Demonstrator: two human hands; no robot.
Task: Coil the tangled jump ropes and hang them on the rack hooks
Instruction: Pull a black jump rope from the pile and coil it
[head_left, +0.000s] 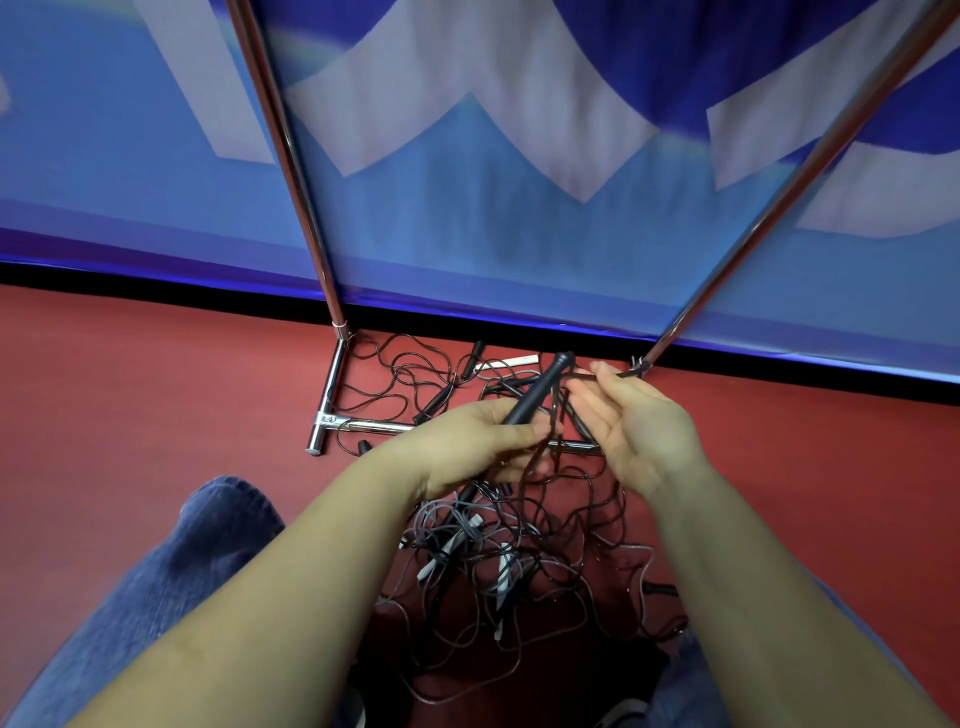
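Left hand (483, 441) grips a black handle (540, 389); right hand (631, 421) pinches cord (584, 375) (rack hooks out of frame).

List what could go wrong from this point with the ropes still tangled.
1. The left hand grips a black handle whose cord drops into the tangled pile; pulling may tighten knots rather than free it.
2. The right hand pinches only a thin cord, which may slip out.
3. Loose ropes lie across the rack base bar and may snag on it when lifted.
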